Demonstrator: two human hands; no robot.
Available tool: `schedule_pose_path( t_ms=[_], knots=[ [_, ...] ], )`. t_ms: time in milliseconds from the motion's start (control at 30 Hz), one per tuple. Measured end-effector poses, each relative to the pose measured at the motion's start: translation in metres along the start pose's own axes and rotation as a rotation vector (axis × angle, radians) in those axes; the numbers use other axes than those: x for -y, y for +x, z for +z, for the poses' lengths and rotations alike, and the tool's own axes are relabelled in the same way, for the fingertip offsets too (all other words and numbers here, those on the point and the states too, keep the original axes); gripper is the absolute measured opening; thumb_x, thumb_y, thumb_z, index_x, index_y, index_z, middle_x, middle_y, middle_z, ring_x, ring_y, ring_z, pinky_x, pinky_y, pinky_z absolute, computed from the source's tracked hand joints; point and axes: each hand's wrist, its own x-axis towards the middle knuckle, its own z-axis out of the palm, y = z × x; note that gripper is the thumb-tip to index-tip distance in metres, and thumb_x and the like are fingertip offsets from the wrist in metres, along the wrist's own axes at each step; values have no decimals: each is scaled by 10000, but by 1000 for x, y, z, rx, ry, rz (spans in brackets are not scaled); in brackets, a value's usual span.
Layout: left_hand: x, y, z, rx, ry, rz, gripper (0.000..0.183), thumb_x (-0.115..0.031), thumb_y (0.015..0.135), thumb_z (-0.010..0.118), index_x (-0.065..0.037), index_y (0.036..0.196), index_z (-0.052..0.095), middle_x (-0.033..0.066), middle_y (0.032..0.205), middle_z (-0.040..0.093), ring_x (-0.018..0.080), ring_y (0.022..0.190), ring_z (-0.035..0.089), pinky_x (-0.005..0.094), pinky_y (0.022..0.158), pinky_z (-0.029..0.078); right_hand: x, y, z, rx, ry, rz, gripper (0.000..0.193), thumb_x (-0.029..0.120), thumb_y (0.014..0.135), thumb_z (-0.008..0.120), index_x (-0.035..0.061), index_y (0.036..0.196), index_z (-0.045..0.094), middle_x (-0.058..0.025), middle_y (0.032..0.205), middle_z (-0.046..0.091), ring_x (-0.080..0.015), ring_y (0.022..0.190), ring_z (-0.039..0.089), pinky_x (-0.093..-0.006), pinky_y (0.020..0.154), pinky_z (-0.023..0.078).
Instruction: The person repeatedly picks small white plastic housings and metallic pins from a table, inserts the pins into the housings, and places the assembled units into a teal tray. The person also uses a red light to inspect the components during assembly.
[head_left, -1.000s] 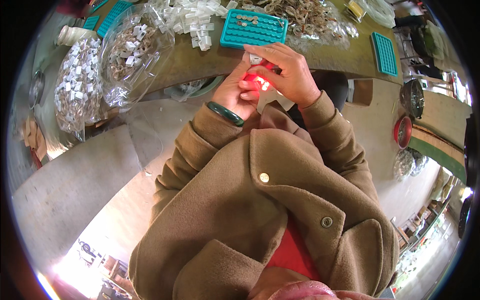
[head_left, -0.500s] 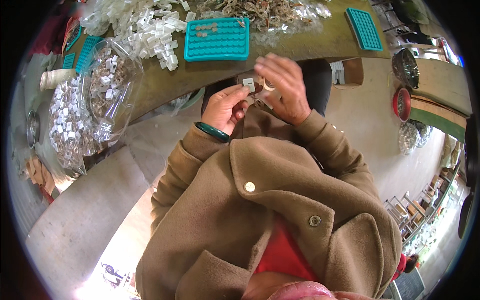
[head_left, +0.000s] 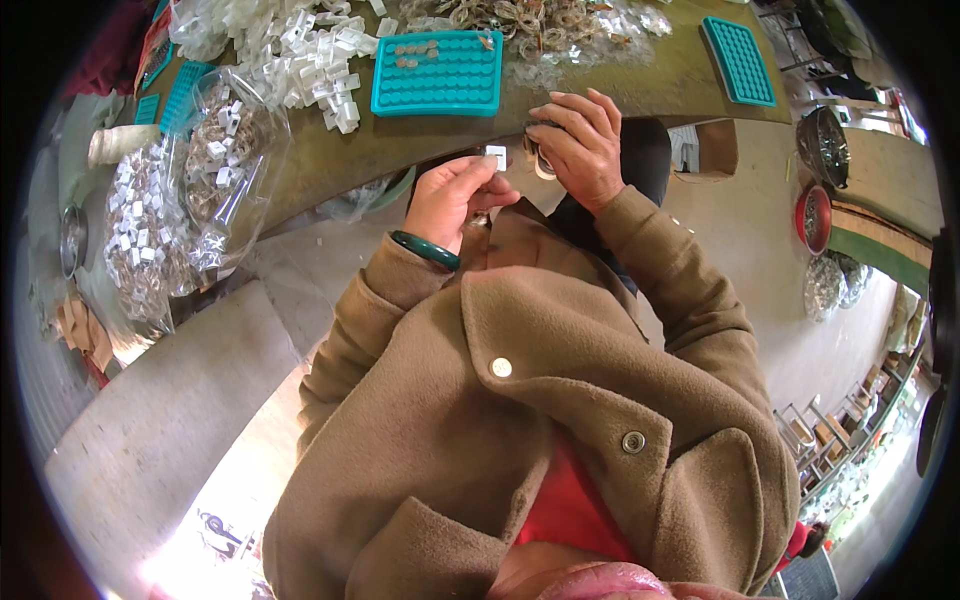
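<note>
My left hand (head_left: 452, 196), with a dark green bangle (head_left: 425, 250) on its wrist, pinches a small white square tag (head_left: 496, 158) between thumb and forefinger. The tag stands up just past the fingertips. Close to its right, my right hand (head_left: 588, 150) is curled, its fingers bent toward the tag. A thin tan loop (head_left: 543, 165), coil-like, hangs at those fingers; its far side is hidden behind them. Both hands hover over my lap, just off the table's near edge. Beyond them on the table lies a teal tray (head_left: 436, 90) of round cups, a few holding small pale coils.
White tags (head_left: 322, 60) lie heaped left of the tray. Tangled tan strands (head_left: 520, 20) and clear plastic lie behind it. Another teal tray (head_left: 738, 62) is at the table's right end. Clear bags of tagged strands (head_left: 215, 150) stand at left. An open cardboard box (head_left: 717, 150) is below the table.
My right hand has lifted slightly and drawn away to the right, its fingers curling more. My left hand keeps hold of the tag in nearly the same place.
</note>
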Motion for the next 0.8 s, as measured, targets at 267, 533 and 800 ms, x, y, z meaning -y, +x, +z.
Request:
schedule_pose_path(
  t_ms=[267, 533, 800],
  knots=[
    [-3, 1, -5, 52, -193, 69, 355, -284, 1010, 533, 17, 1187, 598, 142, 1100, 678, 181, 966, 666, 341, 891, 526, 47, 20, -11, 26, 832, 629, 115, -25, 953, 540, -18, 1034, 623, -102, 961, 690, -132, 844, 681, -231, 723, 530],
    [-10, -12, -1, 71, -352, 118, 328, -306, 987, 585, 9, 1062, 634, 48, 877, 646, 74, 631, 513, 287, 853, 521, 69, 45, -18, 128, 669, 479, 175, -38, 870, 601, 17, 1019, 674, -99, 826, 647, -192, 716, 641, -274, 656, 509],
    [-15, -21, -4, 56, -315, 109, 322, -303, 976, 607, 15, 1015, 635, 5, 785, 608, 30, 551, 409, 259, 746, 501, 65, 42, -10, 129, 636, 378, 143, -69, 880, 601, -4, 1005, 618, -65, 958, 641, -105, 800, 585, -227, 676, 481]
  ],
)
